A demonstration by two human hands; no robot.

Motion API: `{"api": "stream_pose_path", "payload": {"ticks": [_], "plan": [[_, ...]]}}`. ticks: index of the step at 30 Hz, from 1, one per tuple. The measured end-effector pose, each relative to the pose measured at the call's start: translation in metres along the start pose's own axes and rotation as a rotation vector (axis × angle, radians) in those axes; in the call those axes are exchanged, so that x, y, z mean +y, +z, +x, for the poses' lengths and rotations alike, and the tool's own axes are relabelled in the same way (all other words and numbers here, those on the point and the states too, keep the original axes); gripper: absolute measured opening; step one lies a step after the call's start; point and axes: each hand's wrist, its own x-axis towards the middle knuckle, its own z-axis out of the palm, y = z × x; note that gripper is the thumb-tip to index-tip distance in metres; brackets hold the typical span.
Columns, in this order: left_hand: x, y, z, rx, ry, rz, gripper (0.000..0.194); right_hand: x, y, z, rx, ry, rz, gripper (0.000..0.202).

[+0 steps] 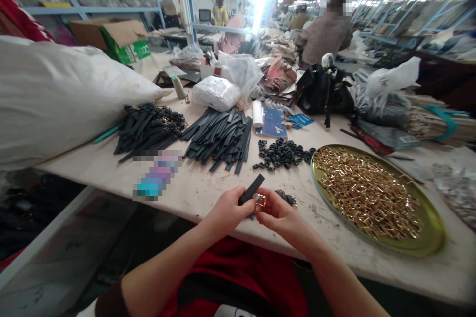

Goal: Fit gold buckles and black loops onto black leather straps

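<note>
I have my left hand (pixel 226 212) pinched around a short black strap (pixel 251 189), its free end tilted up and away over the table (pixel 208 193) edge. My right hand (pixel 277 212) is closed on a small gold buckle (pixel 261 200), held right against the strap's lower end — the two hands touch at the fingertips. I judge the step in hand to be fitting the buckle onto the strap; whether the strap end has entered the buckle I cannot tell, since my fingers hide it. The next move calls for a steady pinch on the strap and a small, aligned push through the buckle's slot. To my right lies the round tray (pixel 433 237) heaped with gold buckles (pixel 366 193); ahead are black rings (pixel 284 153) and two piles of black straps (pixel 221 136).
</note>
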Motion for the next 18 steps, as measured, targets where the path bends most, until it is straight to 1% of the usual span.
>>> {"api": "stream_pose_path", "payload": {"ticks": [2, 5, 7, 9, 11, 13, 16, 18], "plan": [[0.003, 0.003, -0.007, -0.018, -0.001, -0.017, 0.016, 0.006, 0.001, -0.007, 0.095, -0.046, 0.017, 0.032], [0.004, 0.006, -0.021, -0.086, 0.02, -0.04, 0.026, 0.014, -0.002, -0.015, 0.248, -0.07, 0.076, 0.024], [0.002, 0.008, -0.032, -0.084, 0.026, -0.024, 0.031, 0.016, -0.003, -0.021, 0.347, -0.038, 0.23, 0.024], [0.0, 0.01, -0.041, -0.078, 0.019, 0.018, 0.032, 0.018, 0.0, -0.026, 0.415, 0.037, 0.449, 0.027], [-0.001, 0.012, -0.048, -0.118, 0.024, 0.066, 0.031, 0.019, 0.007, -0.031, 0.431, 0.113, 0.624, 0.03], [0.001, 0.014, -0.052, -0.155, 0.055, 0.108, 0.029, 0.021, 0.016, -0.037, 0.414, 0.137, 0.684, 0.028], [0.007, 0.017, -0.055, -0.157, 0.126, 0.14, 0.026, 0.024, 0.027, -0.045, 0.421, 0.076, 0.599, 0.022], [0.011, 0.018, -0.056, -0.169, 0.146, 0.147, 0.025, 0.026, 0.029, -0.049, 0.445, -0.001, 0.516, 0.025]]}}
